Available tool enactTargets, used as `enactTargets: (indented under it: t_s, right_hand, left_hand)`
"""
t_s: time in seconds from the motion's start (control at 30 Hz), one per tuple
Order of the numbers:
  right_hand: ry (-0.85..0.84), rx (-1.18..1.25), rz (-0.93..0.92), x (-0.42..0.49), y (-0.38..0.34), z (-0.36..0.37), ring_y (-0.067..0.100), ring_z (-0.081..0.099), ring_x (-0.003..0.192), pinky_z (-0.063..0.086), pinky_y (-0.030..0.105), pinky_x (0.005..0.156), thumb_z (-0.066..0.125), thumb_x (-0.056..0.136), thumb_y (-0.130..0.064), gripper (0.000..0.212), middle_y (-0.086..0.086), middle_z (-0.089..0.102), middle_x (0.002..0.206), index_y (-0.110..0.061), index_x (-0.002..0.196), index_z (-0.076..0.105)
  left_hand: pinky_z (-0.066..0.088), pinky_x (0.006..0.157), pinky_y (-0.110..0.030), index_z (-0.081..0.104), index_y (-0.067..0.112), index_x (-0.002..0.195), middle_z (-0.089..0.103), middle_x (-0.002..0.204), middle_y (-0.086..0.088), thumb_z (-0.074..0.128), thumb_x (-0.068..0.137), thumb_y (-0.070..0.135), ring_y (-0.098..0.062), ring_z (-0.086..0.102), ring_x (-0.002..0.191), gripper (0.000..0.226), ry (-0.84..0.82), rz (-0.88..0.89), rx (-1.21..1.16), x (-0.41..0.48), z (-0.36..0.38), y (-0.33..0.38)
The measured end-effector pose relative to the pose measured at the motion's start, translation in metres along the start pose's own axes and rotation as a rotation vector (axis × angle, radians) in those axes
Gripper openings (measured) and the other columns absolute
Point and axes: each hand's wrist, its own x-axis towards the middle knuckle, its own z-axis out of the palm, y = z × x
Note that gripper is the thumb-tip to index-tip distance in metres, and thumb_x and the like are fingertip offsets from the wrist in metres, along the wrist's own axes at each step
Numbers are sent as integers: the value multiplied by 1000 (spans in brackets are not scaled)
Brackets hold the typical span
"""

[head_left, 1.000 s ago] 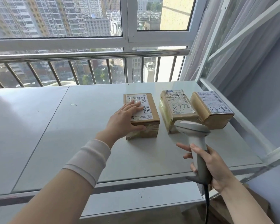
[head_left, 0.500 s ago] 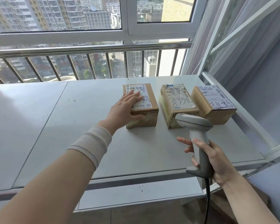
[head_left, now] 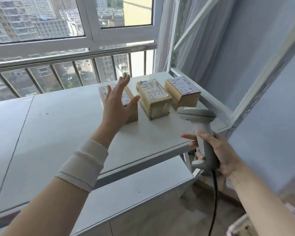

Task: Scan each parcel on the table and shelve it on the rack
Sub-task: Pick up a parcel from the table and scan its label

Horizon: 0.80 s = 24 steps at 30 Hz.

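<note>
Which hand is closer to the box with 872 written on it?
Left. The left hand hovers open just left of the 872 box, over the next box. The right hand is down by the table edge, gripping the scanner.

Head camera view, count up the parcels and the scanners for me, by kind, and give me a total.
Cardboard parcels: 3, the left parcel partly behind the left hand, the middle parcel, the right parcel
Handheld scanners: 1, the scanner gripped by the right hand
Total: 4
</note>
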Motion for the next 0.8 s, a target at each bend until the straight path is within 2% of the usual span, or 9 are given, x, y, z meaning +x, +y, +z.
enactTargets:
  t_s: [0.07, 0.1, 0.17, 0.27, 0.37, 0.5, 0.6, 0.7, 0.8]
  right_hand:
    - [77, 19, -26, -35, 0, -6, 13, 44, 39, 41, 20, 41, 60, 76, -39, 38, 16, 71, 97, -7, 91, 75]
    - [121, 37, -41, -55, 2, -11, 14, 42, 39, 40, 20, 41, 61, 75, -39, 36, 17, 69, 92, -9, 86, 77]
    - [211, 77, -71, -97, 8, -22, 15, 40, 41, 39, 21, 41, 60, 76, -37, 33, 15, 64, 82, -10, 82, 77]
    - [356, 127, -85, -164, 20, -38, 16, 40, 43, 38, 20, 40, 59, 75, -35, 30, 16, 65, 80, -11, 77, 78]
    - [471, 140, -83, -238, 32, -57, 15, 41, 38, 38, 19, 40, 59, 76, -36, 37, 9, 67, 71, -3, 85, 74]
    - [660, 164, -154, -333, 46, -83, 18, 44, 44, 40, 22, 39, 63, 73, -34, 28, 16, 72, 86, -12, 84, 76]
    - [773, 155, -162, -407, 57, -107, 19, 42, 45, 39, 23, 38, 68, 71, -39, 36, 19, 70, 83, -9, 91, 74]
    - [884, 175, -187, -487, 70, -137, 17, 43, 40, 39, 24, 38, 74, 64, -42, 59, 27, 67, 89, -4, 108, 63]
    - [954, 172, -184, -568, 86, -171, 17, 44, 39, 40, 23, 39, 70, 75, -35, 42, 24, 71, 99, -8, 107, 61]
  left_hand:
    - [15, 115, -28, 43, 18, 137, 41, 143, 9, 56, 92, 17, 7, 30, 132, 47, -20, -29, -236, -29, 19, 36]
    - [23, 112, -20, 45, 21, 135, 45, 140, 8, 54, 92, 16, 2, 37, 130, 44, -66, -60, -337, -46, 29, 52]
    - [30, 98, -7, 47, 21, 134, 51, 137, 1, 53, 94, 17, -9, 45, 125, 41, -206, -127, -450, -82, 50, 79]
    - [33, 96, -14, 44, 16, 136, 49, 139, -1, 51, 95, 20, -13, 44, 128, 41, -468, -250, -559, -135, 83, 121]
    - [37, 97, -20, 42, 12, 136, 50, 138, -2, 49, 96, 21, -11, 48, 124, 41, -697, -329, -723, -187, 108, 176]
    - [39, 96, -20, 45, 11, 133, 53, 133, 1, 49, 96, 20, -8, 50, 119, 38, -923, -246, -805, -250, 131, 254]
    - [38, 87, -8, 46, 13, 132, 53, 132, 2, 48, 97, 19, -4, 49, 115, 36, -1013, -196, -861, -299, 141, 316]
    - [36, 81, -3, 43, 17, 135, 51, 134, 4, 47, 97, 22, -1, 47, 113, 38, -1122, -144, -897, -357, 152, 380]
    - [36, 86, -8, 41, 18, 137, 49, 138, 3, 46, 97, 24, -1, 45, 116, 41, -1204, -127, -919, -421, 164, 446]
